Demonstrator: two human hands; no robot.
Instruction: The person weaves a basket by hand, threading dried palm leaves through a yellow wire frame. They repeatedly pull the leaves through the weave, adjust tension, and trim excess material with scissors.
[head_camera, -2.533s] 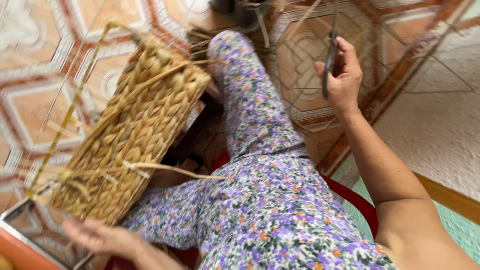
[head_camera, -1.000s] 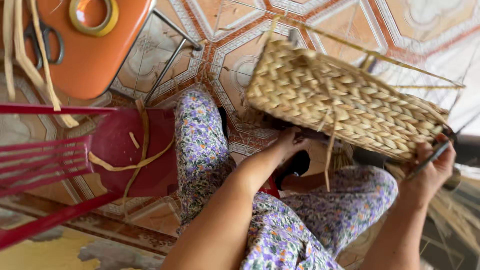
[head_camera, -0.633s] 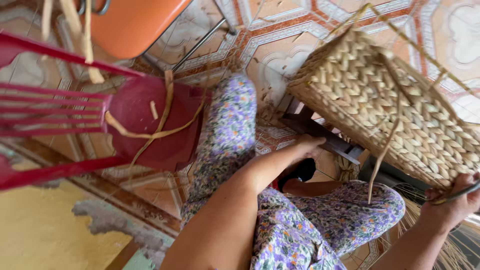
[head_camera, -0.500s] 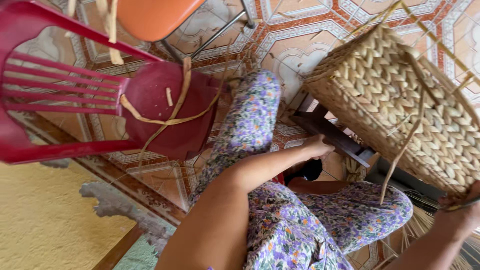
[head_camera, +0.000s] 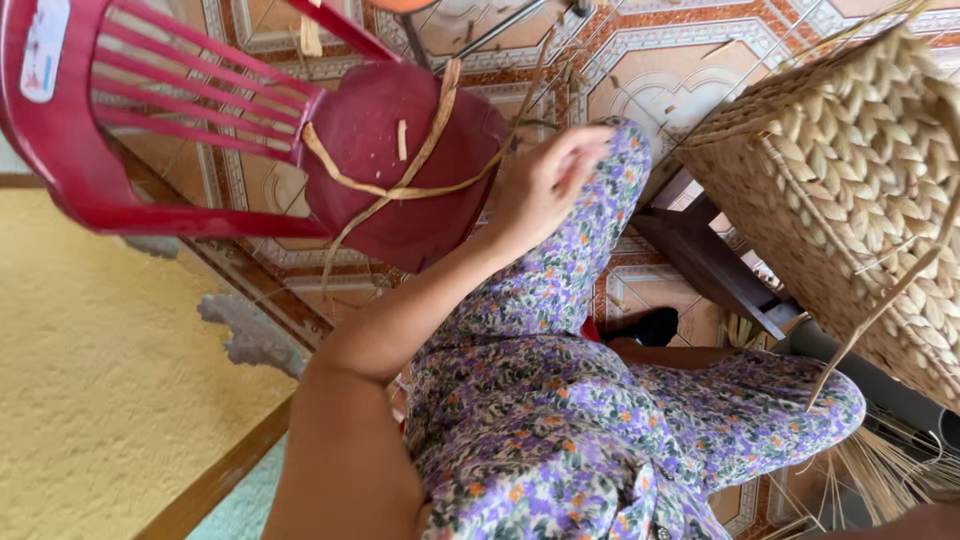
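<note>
Seemingly white-blue sticker (head_camera: 44, 48), chair back (head_camera: 150, 95)

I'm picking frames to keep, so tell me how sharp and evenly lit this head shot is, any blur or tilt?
Head view: daylight, soft shadows, no harsh glare; left hand slightly motion-blurred near the red plastic chair; woven basket fairly crisp; frame strongly tilted, basket cropped at the right edge.
</note>
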